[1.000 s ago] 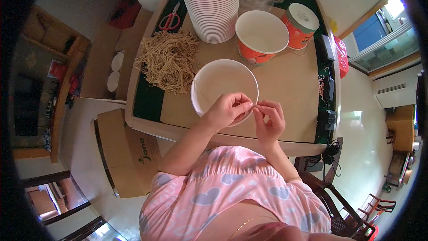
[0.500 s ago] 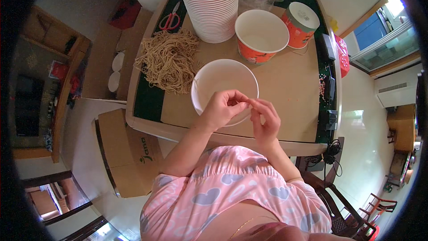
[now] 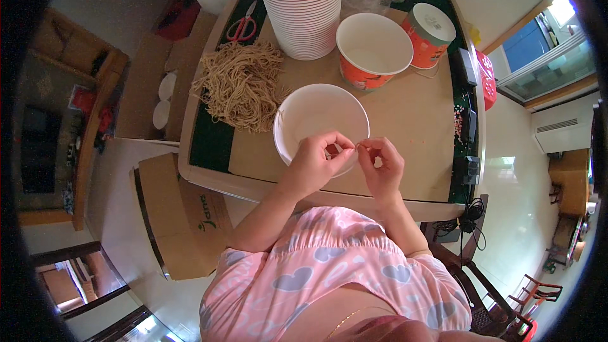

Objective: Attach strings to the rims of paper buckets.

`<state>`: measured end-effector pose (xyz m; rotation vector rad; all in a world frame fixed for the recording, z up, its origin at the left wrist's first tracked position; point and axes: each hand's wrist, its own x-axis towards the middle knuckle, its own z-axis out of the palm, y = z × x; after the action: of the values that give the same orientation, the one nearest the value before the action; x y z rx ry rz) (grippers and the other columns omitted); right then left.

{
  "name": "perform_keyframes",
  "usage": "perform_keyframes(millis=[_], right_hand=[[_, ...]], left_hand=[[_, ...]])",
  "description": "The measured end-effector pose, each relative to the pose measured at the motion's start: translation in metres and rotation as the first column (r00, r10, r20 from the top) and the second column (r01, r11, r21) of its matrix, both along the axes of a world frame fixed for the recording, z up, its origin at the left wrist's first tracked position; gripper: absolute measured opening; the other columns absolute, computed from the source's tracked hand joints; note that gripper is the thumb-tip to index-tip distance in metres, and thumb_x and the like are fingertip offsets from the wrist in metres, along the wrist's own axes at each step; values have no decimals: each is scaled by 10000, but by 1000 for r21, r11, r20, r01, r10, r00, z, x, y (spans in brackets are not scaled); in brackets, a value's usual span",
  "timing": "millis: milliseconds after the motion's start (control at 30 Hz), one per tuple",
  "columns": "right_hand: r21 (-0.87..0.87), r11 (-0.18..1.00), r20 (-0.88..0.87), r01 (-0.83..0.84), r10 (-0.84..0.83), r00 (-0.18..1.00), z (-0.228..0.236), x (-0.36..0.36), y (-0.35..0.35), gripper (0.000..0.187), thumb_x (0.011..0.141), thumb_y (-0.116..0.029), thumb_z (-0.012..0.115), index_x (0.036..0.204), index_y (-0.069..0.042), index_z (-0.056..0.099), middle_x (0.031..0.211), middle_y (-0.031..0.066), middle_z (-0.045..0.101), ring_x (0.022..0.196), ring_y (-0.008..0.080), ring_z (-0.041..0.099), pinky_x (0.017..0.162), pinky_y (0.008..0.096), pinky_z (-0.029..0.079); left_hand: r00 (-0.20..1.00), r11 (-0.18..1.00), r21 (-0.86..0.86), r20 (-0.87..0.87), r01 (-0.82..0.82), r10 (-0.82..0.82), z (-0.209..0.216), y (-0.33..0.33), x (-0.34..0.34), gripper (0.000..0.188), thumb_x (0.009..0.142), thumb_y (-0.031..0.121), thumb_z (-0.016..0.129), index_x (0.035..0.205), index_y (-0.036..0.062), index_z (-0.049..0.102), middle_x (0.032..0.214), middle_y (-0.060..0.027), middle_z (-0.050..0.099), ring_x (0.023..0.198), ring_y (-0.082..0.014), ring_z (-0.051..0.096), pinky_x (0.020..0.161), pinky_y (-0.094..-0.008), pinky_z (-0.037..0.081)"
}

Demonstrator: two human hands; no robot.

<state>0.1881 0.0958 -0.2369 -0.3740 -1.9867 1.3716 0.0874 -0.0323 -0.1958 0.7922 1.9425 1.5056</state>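
Both hands meet above the near rim of a white-lined paper bucket [image 3: 315, 111]. My left hand [image 3: 316, 163] has thumb and forefinger closed in a pinch. Close beside it, my right hand [image 3: 384, 168] pinches too, its fingertips almost touching the left ones. Between the fingertips shows a bit of thin string [image 3: 357, 147], mostly hidden by the fingers. A loose heap of beige string [image 3: 240, 87] lies left of the bucket, and one strand reaches over the bucket's left rim.
Behind the bucket rises a tall stack of paper buckets [image 3: 301, 19]. Right of it stand an upright orange bucket [image 3: 364, 76] and an upturned one [image 3: 429, 35]. Red-handled scissors [image 3: 242, 28] lie behind the string. Small beads [image 3: 458, 120] lie near the table's right edge.
My hands have drawn slightly apart at the fingertips, the right one turning and shifting a little to the right. Both are still pinching.
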Motion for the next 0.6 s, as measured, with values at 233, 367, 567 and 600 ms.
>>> perform_keyframes(millis=[233, 367, 567, 600], right_hand=[[-20, 1000, 6, 12, -11, 1000, -7, -1, -1, 96, 789, 30, 682, 840, -26, 624, 728, 43, 593, 580, 86, 519, 521, 226, 420], [-3, 1000, 27, 13, -13, 1000, -5, -1, -1, 97, 791, 28, 682, 849, -27, 627, 728, 38, 597, 572, 84, 513, 517, 225, 419], [-24, 998, 93, -58, 60, 994, 7, 2, -3, 198, 778, -2, 711, 948, -42, 619, 785, 40, 631, 556, 76, 503, 510, 221, 422], [-46, 995, 118, -83, 88, 989, 12, 2, -3, 238, 770, -12, 722, 978, -46, 611, 807, 41, 640, 552, 75, 502, 509, 220, 424]], left_hand=[[998, 992, 104, -9, -65, 66, -3, 3, 5, 82, 863, 74, 633, 901, 3, 640, 820, -77, 670, 689, -134, 623, 623, -281, 494], [983, 998, 44, -178, -44, 51, 2, 5, 5, 76, 842, 47, 637, 898, -2, 622, 817, -107, 652, 685, -195, 640, 623, -305, 506], [969, 990, 40, -206, -133, 139, 3, -2, 3, 73, 821, 29, 646, 882, 6, 612, 794, -104, 638, 641, -191, 622, 580, -297, 488], [969, 990, 41, -205, -134, 140, 3, -4, 1, 73, 821, 29, 646, 882, 6, 612, 794, -104, 638, 641, -191, 622, 580, -297, 488]])
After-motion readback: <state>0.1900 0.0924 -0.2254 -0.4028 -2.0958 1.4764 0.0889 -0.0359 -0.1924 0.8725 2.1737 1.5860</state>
